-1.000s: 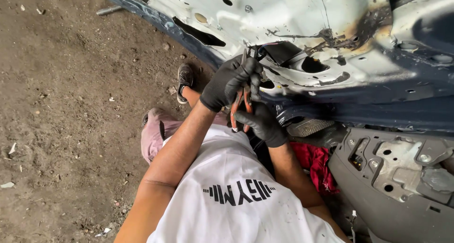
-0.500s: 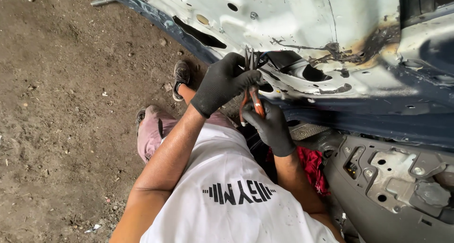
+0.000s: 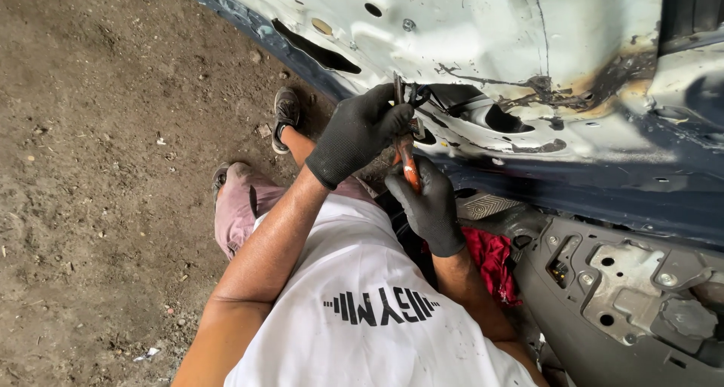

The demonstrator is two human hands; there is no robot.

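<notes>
In the head view, the person is looking down over a white shirt [image 3: 377, 312] at both gloved hands working against the inner face of a car door [image 3: 483, 48]. The left hand [image 3: 360, 134], in a black glove, is curling shut around the upper part of a pair of pliers [image 3: 406, 142], close to where the tool's dark metal head is meeting the white panel beside a dark opening [image 3: 501, 117]. The right hand [image 3: 431, 204], also gloved in black, is sitting just below the left one, its fingers wrapping closed about the orange handles, which are showing between the two hands. The pliers are standing nearly upright, their tip touching the panel at the edge of a rusted, scorched patch [image 3: 573, 89]; whether the tip is gripping anything there cannot be told. Below the right forearm, a red rag [image 3: 490, 255] is lying against the dark blue lower edge of the door, and a grey trim piece [image 3: 626, 296] with bolt holes is lying near it to the right. On the left, the person's shoe [image 3: 286, 116] is resting on the bare dirt ground [image 3: 98, 168], beside a bent knee in pinkish trousers [image 3: 237, 206].
</notes>
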